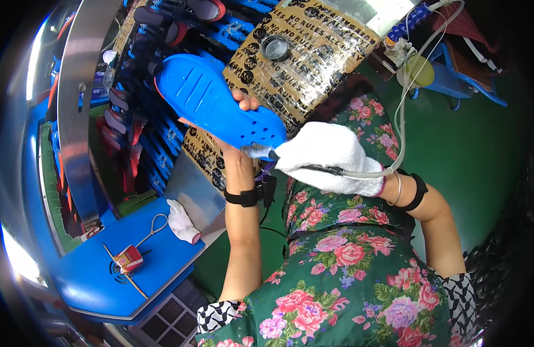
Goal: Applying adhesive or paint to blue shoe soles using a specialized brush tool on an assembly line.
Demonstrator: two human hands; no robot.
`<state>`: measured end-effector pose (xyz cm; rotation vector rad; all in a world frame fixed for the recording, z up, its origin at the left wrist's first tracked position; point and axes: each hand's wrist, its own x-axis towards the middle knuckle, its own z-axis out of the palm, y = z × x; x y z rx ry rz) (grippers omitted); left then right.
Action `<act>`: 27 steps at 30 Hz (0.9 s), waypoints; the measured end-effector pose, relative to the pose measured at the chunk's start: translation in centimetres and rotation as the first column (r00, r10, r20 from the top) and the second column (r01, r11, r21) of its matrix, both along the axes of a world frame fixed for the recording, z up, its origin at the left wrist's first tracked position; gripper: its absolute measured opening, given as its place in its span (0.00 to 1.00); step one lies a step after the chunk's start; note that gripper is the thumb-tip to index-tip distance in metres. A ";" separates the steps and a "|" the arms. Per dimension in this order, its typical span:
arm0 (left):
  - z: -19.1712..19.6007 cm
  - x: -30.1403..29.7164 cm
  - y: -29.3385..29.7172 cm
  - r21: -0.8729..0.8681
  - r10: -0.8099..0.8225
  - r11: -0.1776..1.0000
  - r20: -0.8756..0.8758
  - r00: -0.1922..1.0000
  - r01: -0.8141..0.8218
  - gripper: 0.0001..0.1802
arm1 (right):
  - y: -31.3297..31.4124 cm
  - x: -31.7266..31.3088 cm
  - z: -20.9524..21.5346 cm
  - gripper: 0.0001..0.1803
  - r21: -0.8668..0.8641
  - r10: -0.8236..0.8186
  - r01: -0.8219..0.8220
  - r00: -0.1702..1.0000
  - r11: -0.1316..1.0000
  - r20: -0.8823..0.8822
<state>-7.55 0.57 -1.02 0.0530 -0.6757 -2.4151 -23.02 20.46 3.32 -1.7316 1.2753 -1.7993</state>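
My bare left hand (230, 151) grips a blue shoe sole (197, 95) from beneath, its fingertips curled over the far edge. Small holes dot the sole's near end, and ridges cross its other end; its surface looks wet and shiny. A white knit glove covers my right hand (333, 156), which is closed round the dark handle of a brush (256, 151). The blurred bristles meet the lower edge of the sole beside the holes. From the handle's back end a clear hose (365, 173) runs past my right wrist and upward.
A taped cardboard surface (330, 63) ahead carries a small round dish (276, 48). Shoe parts hang on a blue rack (163, 156) at left. On a blue table (76, 277) lie a white glove (182, 222) and a small red box (128, 258). A blue stool (452, 81) stands far right.
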 end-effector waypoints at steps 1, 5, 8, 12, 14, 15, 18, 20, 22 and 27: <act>0.2 -0.1 0.1 0.051 0.006 0.999 -0.012 1.000 -0.006 0.59 | 0.1 -0.1 0.0 0.09 0.098 0.095 -0.110 0.985 0.989 0.146; 1.5 0.2 0.6 0.039 0.013 0.999 0.167 0.986 -0.020 0.61 | -0.3 -0.1 -0.7 0.08 0.132 0.134 -0.187 0.934 0.973 0.331; 2.4 0.4 0.4 0.024 -0.090 0.996 0.309 0.947 0.087 0.61 | -0.1 -0.1 -0.7 0.14 -0.080 0.035 -0.048 0.986 0.996 -0.164; 1.6 0.5 -0.9 0.174 -0.381 0.919 0.158 0.911 0.354 0.70 | 0.3 1.1 -2.0 0.14 -0.070 0.063 -0.087 0.954 0.994 -0.293; 1.0 0.9 -0.9 0.185 -0.423 0.899 0.130 0.897 0.397 0.70 | -0.6 0.2 -1.3 0.13 -0.035 0.366 -0.365 0.931 0.930 0.012; 1.1 0.7 -0.8 0.224 -0.453 0.883 0.171 0.875 0.413 0.70 | -0.4 0.0 -0.6 0.11 0.062 0.365 -0.372 0.926 0.926 0.100; 1.0 0.5 -0.8 0.243 -0.505 0.855 0.191 0.842 0.458 0.68 | -1.2 -0.5 -1.3 0.11 -0.058 0.201 -0.220 0.952 0.974 -0.232; 1.2 0.2 -1.1 0.250 -0.482 0.874 0.337 0.809 0.417 0.67 | -0.6 -0.2 -1.0 0.13 0.029 0.234 -0.241 0.895 0.970 -0.379; 0.6 0.5 -2.0 0.170 -0.473 0.880 0.409 0.781 0.444 0.67 | -0.8 -0.1 -0.7 0.11 0.073 0.265 -0.256 0.883 0.964 -0.387; -0.9 0.8 -1.8 0.139 -0.415 0.905 0.493 0.765 0.401 0.65 | -2.1 -1.0 -0.4 0.09 0.096 0.239 -0.239 0.971 0.966 0.008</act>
